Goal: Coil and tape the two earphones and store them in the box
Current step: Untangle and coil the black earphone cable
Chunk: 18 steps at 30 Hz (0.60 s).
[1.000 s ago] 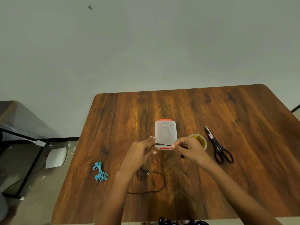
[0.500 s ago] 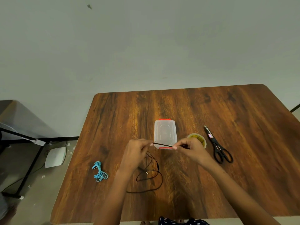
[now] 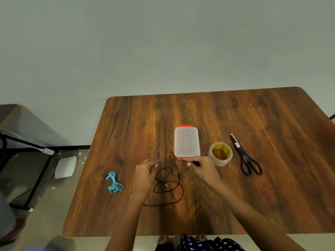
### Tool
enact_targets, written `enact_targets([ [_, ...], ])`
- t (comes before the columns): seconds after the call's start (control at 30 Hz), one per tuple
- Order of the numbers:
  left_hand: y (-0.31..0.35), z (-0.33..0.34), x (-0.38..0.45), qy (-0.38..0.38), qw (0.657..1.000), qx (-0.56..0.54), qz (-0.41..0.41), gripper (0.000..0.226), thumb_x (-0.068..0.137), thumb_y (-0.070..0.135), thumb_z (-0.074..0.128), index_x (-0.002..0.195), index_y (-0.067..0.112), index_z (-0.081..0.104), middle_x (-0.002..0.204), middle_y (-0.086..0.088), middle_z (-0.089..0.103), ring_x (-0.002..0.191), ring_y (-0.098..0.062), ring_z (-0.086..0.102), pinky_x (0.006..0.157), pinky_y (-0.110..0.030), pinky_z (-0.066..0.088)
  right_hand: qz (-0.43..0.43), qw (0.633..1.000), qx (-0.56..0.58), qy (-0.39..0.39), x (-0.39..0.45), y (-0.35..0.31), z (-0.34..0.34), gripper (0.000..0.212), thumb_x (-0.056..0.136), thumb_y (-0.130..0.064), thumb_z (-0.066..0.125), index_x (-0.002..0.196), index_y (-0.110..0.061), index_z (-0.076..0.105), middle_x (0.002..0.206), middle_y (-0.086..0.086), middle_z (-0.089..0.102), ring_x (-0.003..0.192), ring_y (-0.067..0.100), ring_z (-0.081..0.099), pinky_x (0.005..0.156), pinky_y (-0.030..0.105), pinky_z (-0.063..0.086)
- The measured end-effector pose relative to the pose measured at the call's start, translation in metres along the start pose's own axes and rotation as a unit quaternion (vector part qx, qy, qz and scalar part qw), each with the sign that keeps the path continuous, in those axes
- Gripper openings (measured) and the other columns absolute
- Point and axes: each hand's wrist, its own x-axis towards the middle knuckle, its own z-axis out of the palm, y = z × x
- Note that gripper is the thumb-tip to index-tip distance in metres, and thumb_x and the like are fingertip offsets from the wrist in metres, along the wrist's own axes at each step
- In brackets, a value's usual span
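Observation:
A black earphone (image 3: pixel 168 185) lies in loose loops on the wooden table (image 3: pixel 272 178), in front of a closed clear box (image 3: pixel 186 142) with red clips. My right hand (image 3: pixel 203 167) pinches one end of its cable just below the box. From there the cable sags away to the left in a slack bend. My left hand (image 3: pixel 145 171) is blurred at the left edge of the loops. One loop reaches its fingers, but a grip cannot be made out. A coiled blue earphone (image 3: pixel 114 182) lies apart on the table's left side.
A roll of clear tape (image 3: pixel 220 153) stands right of the box, close to my right hand. Black scissors (image 3: pixel 248 160) lie farther right. Off the table's left edge are a black stand (image 3: pixel 36 147) and a white device (image 3: pixel 66 166) on the floor.
The cable stretched taut between both hands has gone slack. My left hand dropped down and left toward the loops. My right hand still pinches the cable end, and the tape roll is now uncovered.

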Motion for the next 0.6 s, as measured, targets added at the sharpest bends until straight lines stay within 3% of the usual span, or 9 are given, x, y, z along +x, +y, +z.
enact_targets([
  [0.07, -0.016, 0.006, -0.013, -0.007, 0.998, 0.012, -0.066, 0.019, 0.085, 0.0, 0.064, 0.1, 0.007, 0.074, 0.099, -0.008, 0.072, 0.09, -0.02, 0.067, 0.076, -0.018, 0.041, -0.007, 0.999, -0.047, -0.021, -0.001, 0.005, 0.008, 0.023, 0.087, -0.013, 0.066, 0.109, -0.012, 0.071, 0.107, -0.002, 0.071, 0.1, 0.007, 0.062, 0.087, 0.015, 0.044],
  [0.17, -0.036, 0.017, -0.026, -0.035, 0.99, 0.029, -0.132, 0.022, 0.085, -0.003, 0.062, 0.101, 0.005, 0.073, 0.102, -0.013, 0.07, 0.094, -0.027, 0.065, 0.078, -0.019, 0.039, -0.009, 0.993, -0.107, -0.05, -0.006, 0.011, 0.016, 0.028, 0.087, -0.015, 0.065, 0.116, -0.014, 0.068, 0.115, 0.0, 0.069, 0.105, 0.013, 0.062, 0.088, 0.019, 0.045],
  [0.33, -0.045, 0.034, -0.019, -0.095, 0.982, 0.081, -0.141, 0.031, 0.093, 0.018, 0.057, 0.122, 0.01, 0.063, 0.12, -0.013, 0.061, 0.104, -0.028, 0.061, 0.087, -0.035, 0.048, 0.001, 0.989, -0.148, -0.03, -0.015, 0.018, 0.025, 0.029, 0.087, -0.014, 0.065, 0.116, -0.014, 0.067, 0.124, -0.001, 0.064, 0.108, 0.015, 0.061, 0.091, 0.025, 0.048],
  [0.43, -0.045, 0.043, -0.004, -0.121, 0.975, 0.107, -0.151, 0.043, 0.092, 0.024, 0.06, 0.132, 0.012, 0.055, 0.131, -0.011, 0.054, 0.113, -0.029, 0.056, 0.092, -0.038, 0.048, 0.001, 0.989, -0.149, -0.016, -0.019, 0.019, 0.025, 0.021, 0.086, -0.014, 0.065, 0.107, -0.016, 0.07, 0.117, -0.002, 0.065, 0.103, 0.013, 0.06, 0.086, 0.022, 0.048],
  [0.6, -0.049, 0.053, 0.008, -0.146, 0.965, 0.181, -0.124, 0.021, 0.091, 0.021, 0.061, 0.108, 0.013, 0.067, 0.116, -0.007, 0.06, 0.101, -0.025, 0.06, 0.081, -0.033, 0.048, 0.003, 0.991, -0.137, -0.012, -0.027, 0.02, 0.022, 0.018, 0.087, -0.014, 0.065, 0.103, -0.016, 0.071, 0.112, -0.002, 0.065, 0.1, 0.011, 0.06, 0.087, 0.025, 0.051],
])
